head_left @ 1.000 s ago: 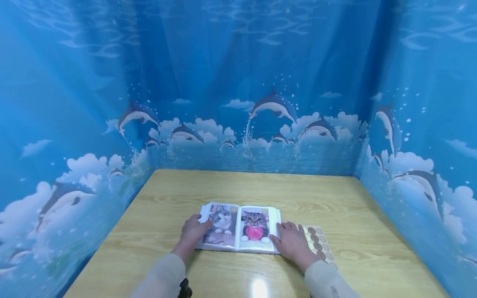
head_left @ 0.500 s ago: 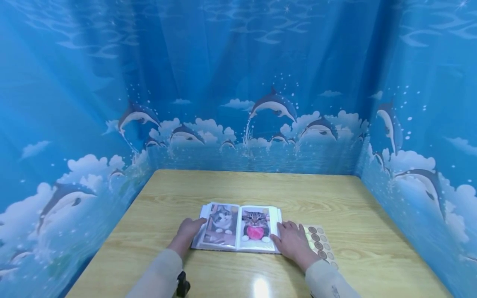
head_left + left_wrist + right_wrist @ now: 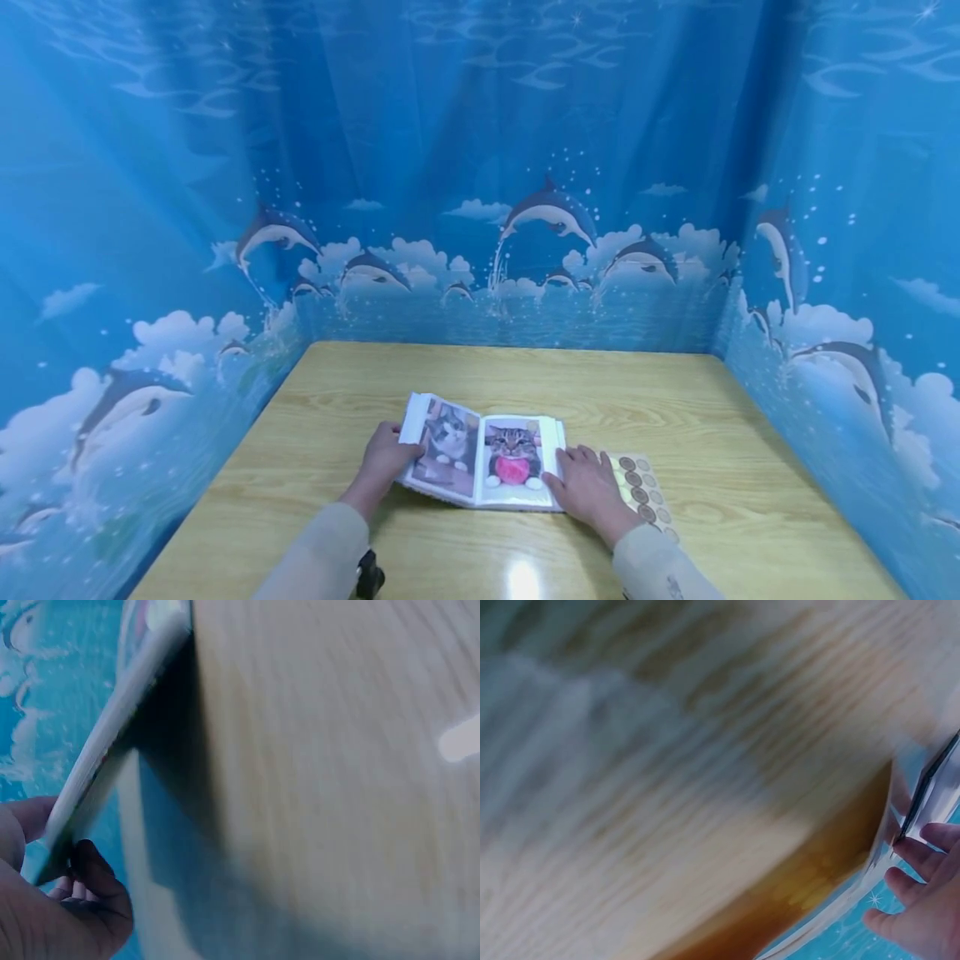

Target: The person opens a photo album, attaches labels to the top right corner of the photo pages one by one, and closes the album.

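Note:
A photo album (image 3: pixel 517 502) lies open on the table, a cat picture on each facing page. Its left half is tilted up off the tabletop. My left hand (image 3: pixel 385 460) grips that side's outer edge, thumb on the page. In the left wrist view, the fingers of the left hand (image 3: pixel 67 915) curl beneath the raised album cover (image 3: pixel 112 720). My right hand (image 3: pixel 592 487) rests along the album's right edge, fingers extended. Seen from the right wrist, the right hand (image 3: pixel 930 900) has its fingertips at the album's dark edge (image 3: pixel 928 780).
Just right of the right hand, a sheet of round brown and pale stickers (image 3: pixel 640 492) lies partly under it. The wooden table (image 3: pixel 525 375) is enclosed by blue dolphin-print curtains (image 3: pixel 480 167) at the back and both sides. A light reflection shines near the front.
The left hand drew back to the album's outer edge, then took hold and raised the left half off the table. The right hand and sticker sheet have stayed put.

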Demonstrator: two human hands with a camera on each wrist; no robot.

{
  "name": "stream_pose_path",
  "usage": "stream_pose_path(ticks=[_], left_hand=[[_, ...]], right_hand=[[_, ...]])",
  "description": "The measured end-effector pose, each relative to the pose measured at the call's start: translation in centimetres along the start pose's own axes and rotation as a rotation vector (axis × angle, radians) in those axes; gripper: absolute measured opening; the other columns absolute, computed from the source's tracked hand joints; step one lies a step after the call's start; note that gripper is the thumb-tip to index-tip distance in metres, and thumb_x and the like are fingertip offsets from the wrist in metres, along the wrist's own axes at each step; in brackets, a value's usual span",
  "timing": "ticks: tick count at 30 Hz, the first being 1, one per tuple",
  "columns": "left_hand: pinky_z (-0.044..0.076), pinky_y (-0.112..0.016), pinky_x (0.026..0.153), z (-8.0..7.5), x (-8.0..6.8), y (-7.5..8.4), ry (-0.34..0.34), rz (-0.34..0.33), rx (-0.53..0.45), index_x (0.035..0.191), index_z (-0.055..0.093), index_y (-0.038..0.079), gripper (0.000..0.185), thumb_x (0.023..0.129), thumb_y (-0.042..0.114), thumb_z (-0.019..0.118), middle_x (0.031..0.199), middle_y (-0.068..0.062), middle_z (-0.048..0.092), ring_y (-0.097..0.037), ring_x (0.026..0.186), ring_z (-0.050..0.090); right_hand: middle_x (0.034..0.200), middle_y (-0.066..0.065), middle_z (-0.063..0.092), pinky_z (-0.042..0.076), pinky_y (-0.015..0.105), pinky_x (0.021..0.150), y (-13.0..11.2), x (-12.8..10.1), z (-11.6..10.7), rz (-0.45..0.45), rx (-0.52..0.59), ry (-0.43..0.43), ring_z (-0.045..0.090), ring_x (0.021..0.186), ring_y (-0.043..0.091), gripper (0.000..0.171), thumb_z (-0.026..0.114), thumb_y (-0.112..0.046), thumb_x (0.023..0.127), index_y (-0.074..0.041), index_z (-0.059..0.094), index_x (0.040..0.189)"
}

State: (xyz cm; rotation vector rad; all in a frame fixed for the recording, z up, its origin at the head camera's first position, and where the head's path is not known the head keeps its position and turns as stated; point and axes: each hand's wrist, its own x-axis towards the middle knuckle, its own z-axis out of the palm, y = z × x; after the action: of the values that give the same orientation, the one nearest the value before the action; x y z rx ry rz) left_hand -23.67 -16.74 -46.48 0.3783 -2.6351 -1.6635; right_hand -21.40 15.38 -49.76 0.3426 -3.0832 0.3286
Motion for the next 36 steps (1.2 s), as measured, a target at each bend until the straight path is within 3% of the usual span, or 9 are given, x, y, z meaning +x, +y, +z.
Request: stream_pose_path(ticks=[3, 8, 14, 18, 22, 26, 29, 32, 36], left_hand=[[0.058, -0.043, 0.08, 0.4, -0.2, 1.5, -0.004, 0.048, -0.028, 0.129, 0.047, -0.012, 0.053, 0.083, -0.001, 0.07, 0.113, -0.029, 0.06, -0.033, 0.091, 0.064], [0.06, -0.036, 0.072, 1.3, -0.9, 3.8, -0.068, 0.09, -0.054, 0.135, 0.047, -0.008, 0.051, 0.088, 0.001, 0.065, 0.105, -0.021, 0.063, -0.025, 0.082, 0.066], [0.057, -0.032, 0.066, 2.9, -2.2, 5.9, -0.111, 0.146, -0.015, 0.138, 0.05, -0.003, 0.051, 0.092, 0.015, 0.066, 0.097, -0.012, 0.061, -0.022, 0.08, 0.061], [0.055, -0.033, 0.068, 4.4, -2.9, 6.6, -0.172, 0.21, 0.024, 0.136, 0.054, 0.0, 0.05, 0.096, 0.028, 0.064, 0.099, -0.009, 0.062, -0.021, 0.085, 0.059], [0.055, -0.043, 0.082, 6.2, -3.5, 6.3, -0.275, 0.289, 0.067, 0.127, 0.064, 0.005, 0.043, 0.101, 0.038, 0.055, 0.11, -0.01, 0.066, -0.024, 0.097, 0.061], [0.048, -0.051, 0.097, 7.6, -4.1, 5.4, -0.367, 0.444, 0.222, 0.112, 0.071, 0.005, 0.032, 0.101, 0.029, 0.054, 0.112, -0.011, 0.068, -0.031, 0.112, 0.06], [0.043, -0.053, 0.104, 8.4, -4.6, 4.7, -0.37, 0.574, 0.417, 0.108, 0.073, 0.006, 0.023, 0.095, 0.022, 0.063, 0.118, -0.013, 0.066, -0.035, 0.121, 0.055], [0.043, -0.052, 0.104, 8.9, -5.0, 4.2, -0.342, 0.63, 0.594, 0.11, 0.074, 0.013, 0.024, 0.089, 0.025, 0.072, 0.125, -0.013, 0.062, -0.033, 0.122, 0.053], [0.044, -0.051, 0.102, 9.3, -5.3, 3.5, -0.317, 0.655, 0.693, 0.112, 0.074, 0.018, 0.027, 0.087, 0.03, 0.074, 0.131, -0.013, 0.058, -0.03, 0.122, 0.052]], right_hand=[[0.138, 0.024, 0.053, 0.023, 0.068, 0.11, -0.1, 0.1, 0.1, -0.004, -0.007, 0.015, 0.04, 0.134, 0.046, 0.059, 0.054, -0.043, 0.099, 0.001, 0.054, 0.137], [0.137, 0.023, 0.054, 0.023, 0.068, 0.11, -0.4, 0.1, -0.1, 0.012, -0.007, 0.011, 0.04, 0.134, 0.046, 0.06, 0.055, -0.045, 0.098, 0.001, 0.054, 0.136], [0.138, 0.023, 0.054, 0.021, 0.068, 0.111, -0.3, 0.1, -0.6, 0.022, 0.026, 0.002, 0.04, 0.135, 0.046, 0.064, 0.057, -0.046, 0.097, 0.002, 0.053, 0.138], [0.136, 0.023, 0.056, 0.022, 0.068, 0.111, -0.1, 0.1, -0.9, 0.019, 0.044, 0.006, 0.041, 0.134, 0.046, 0.061, 0.058, -0.046, 0.096, 0.001, 0.056, 0.135], [0.133, 0.022, 0.059, 0.025, 0.069, 0.109, 0.1, 0.1, -1.3, 0.009, 0.068, 0.012, 0.044, 0.131, 0.046, 0.049, 0.05, -0.039, 0.102, 0.0, 0.06, 0.131], [0.129, 0.025, 0.06, 0.027, 0.07, 0.107, 0.2, 0.1, -1.8, 0.064, 0.164, 0.028, 0.047, 0.127, 0.047, 0.047, 0.036, -0.032, 0.107, 0.002, 0.062, 0.129], [0.13, 0.027, 0.059, 0.025, 0.07, 0.108, 0.3, 0.4, -1.9, 0.107, 0.215, 0.029, 0.048, 0.126, 0.048, 0.056, 0.03, -0.039, 0.108, 0.002, 0.062, 0.129], [0.129, 0.026, 0.06, 0.025, 0.07, 0.108, 0.4, 0.6, -1.6, 0.096, 0.19, 0.016, 0.05, 0.125, 0.047, 0.06, 0.035, -0.048, 0.106, 0.001, 0.061, 0.13], [0.128, 0.026, 0.06, 0.025, 0.07, 0.107, 0.4, 0.7, -1.0, 0.09, 0.153, 0.013, 0.051, 0.123, 0.046, 0.056, 0.05, -0.045, 0.101, 0.002, 0.06, 0.13]])
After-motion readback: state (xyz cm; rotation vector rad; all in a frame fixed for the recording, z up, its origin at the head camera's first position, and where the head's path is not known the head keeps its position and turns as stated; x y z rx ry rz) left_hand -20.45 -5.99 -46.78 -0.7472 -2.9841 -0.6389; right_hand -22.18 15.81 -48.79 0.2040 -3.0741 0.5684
